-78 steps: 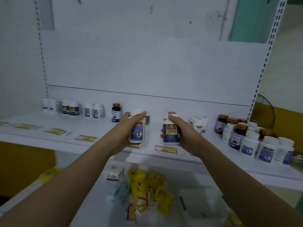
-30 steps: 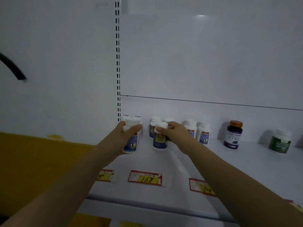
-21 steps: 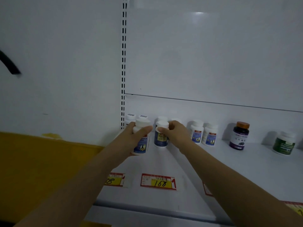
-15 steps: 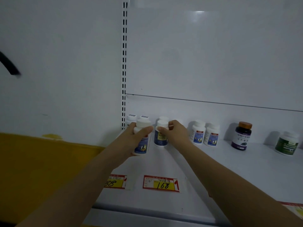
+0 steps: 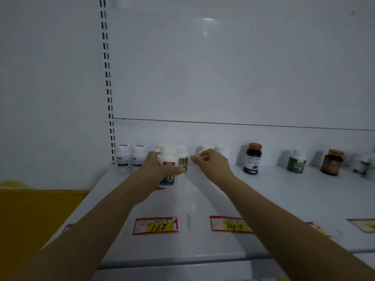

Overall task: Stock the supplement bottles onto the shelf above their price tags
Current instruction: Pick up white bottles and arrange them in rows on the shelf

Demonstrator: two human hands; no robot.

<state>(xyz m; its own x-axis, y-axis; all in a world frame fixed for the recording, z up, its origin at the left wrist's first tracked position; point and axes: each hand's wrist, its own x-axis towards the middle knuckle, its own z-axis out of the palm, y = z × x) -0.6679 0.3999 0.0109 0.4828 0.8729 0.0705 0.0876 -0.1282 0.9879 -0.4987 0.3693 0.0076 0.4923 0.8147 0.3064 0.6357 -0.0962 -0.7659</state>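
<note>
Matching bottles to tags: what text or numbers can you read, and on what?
"168", then a red "1": left price tag.
"147": next price tag to its right.
Far-right price tag: unreadable.
Labels, including on the bottle in the left hand: too blurred to read.

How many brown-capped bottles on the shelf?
2: purple-labelled bottle right of the right hand; amber bottle beyond the green-labelled bottle. More may be off frame.

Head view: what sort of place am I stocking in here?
Most likely a shop or pharmacy aisle: a white retail shelf on a slotted upright, handwritten red-and-yellow price tags along its front, and supplement bottles lined up at the back.
</note>
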